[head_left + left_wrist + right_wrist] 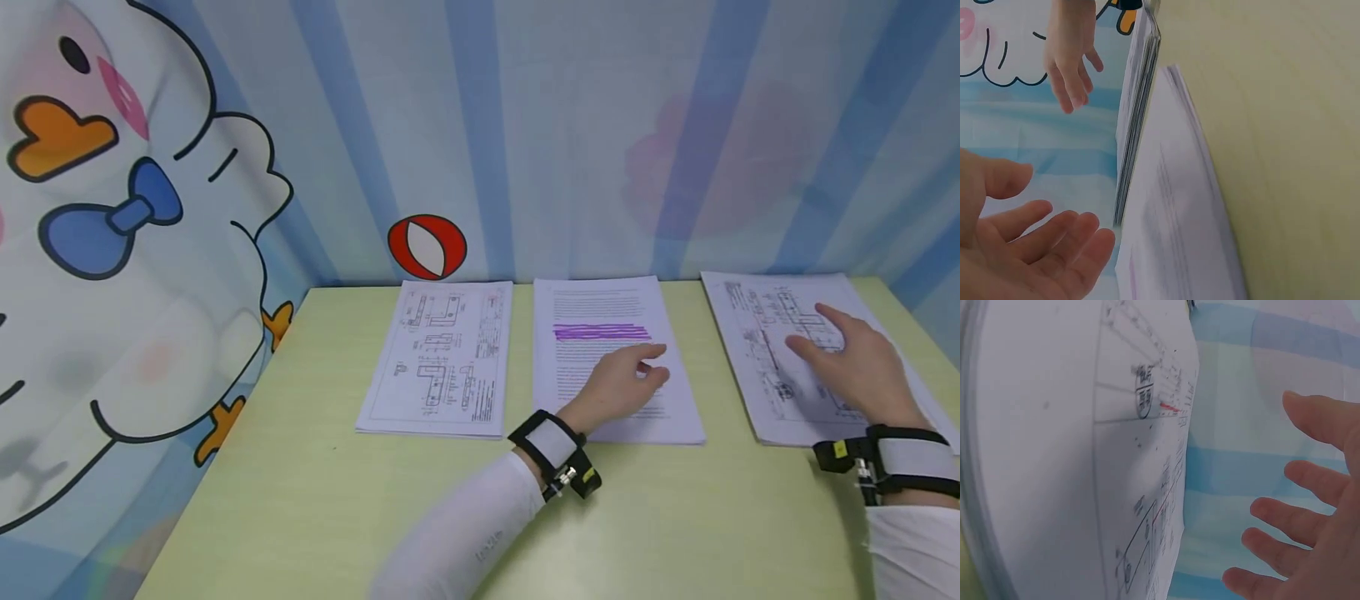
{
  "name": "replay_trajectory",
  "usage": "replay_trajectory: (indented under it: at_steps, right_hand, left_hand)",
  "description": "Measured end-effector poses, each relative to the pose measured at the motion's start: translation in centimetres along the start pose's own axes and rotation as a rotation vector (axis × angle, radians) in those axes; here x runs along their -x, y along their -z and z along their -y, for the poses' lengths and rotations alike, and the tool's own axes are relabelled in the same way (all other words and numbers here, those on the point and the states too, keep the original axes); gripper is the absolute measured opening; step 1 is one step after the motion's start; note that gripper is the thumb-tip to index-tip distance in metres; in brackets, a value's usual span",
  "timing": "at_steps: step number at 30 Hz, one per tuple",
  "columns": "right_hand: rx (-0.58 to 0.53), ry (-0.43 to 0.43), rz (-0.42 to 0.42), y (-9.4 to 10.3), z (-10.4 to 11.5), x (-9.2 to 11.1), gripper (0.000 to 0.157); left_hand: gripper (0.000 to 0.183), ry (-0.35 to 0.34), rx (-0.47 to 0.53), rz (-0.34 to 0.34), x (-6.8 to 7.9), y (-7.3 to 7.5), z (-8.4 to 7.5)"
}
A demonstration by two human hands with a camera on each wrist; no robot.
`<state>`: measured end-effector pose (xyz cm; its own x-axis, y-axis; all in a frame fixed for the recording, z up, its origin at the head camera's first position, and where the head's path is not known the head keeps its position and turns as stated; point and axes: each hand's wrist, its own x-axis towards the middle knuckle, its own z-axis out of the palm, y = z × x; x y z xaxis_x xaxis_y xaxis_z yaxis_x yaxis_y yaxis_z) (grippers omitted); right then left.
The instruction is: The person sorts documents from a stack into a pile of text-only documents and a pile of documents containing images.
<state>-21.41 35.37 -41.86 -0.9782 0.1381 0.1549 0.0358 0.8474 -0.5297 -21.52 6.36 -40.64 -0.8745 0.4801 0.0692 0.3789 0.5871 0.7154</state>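
I see left hand (617, 383) loose, empty, over middle text stack (600, 312), and right hand (862, 367) spread, empty, nearer the drawing stack (772, 379) right below it, long axis front-to-back, by bench's (300, 483) far right corner.

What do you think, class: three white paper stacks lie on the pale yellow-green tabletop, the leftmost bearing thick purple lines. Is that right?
Not quite: the thick purple lines are on the middle white paper stack, not the leftmost stack, as the head view shows. The rest stands.
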Motion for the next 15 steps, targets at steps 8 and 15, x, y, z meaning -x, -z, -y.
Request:
replay_trajectory:
  at_steps: [8,15]
  right_hand:
    - [0.076,-0.1,-0.01,0.2,-3.2,0.5,0.08]
    - [0.088,-0.191,0.067,0.5,-4.1,0.9,0.078]
  left_hand:
    - [0.037,0.101,0.216,0.056,-0.8,-4.6,-2.1]
    - [0.04,0.143,0.313,0.062,-0.8,-6.7,-2.8]
